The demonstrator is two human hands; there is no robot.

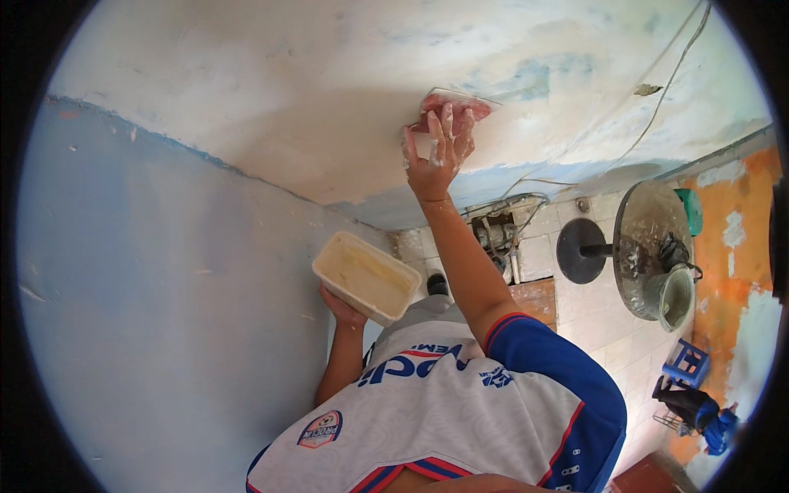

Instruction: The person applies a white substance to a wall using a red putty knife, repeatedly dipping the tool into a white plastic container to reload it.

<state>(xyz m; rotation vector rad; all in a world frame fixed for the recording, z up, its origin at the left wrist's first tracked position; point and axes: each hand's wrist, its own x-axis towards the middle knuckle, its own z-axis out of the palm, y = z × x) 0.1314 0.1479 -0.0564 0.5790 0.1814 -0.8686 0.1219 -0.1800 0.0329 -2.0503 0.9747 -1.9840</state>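
My right hand [436,164], smeared with white paste, is raised to the wall in front of me. Its fingers press a red putty spreader [462,99] with a thin pale edge against the whitish wall surface [329,107]. Lower and to the left, my left hand [343,310] grips a cream rectangular plastic tub [359,305] from beneath and the side. The tub is tilted, and pale, slightly yellowish paste coats its inside. Part of the left hand is hidden behind the tub.
A blue wall [148,271] meets the whitish one on my left. A loose cable [670,82] hangs down the wall. To the right are a round pedestal table [637,238], a bucket [672,300] on it, a blue stool [687,362] and an orange patched wall [744,238].
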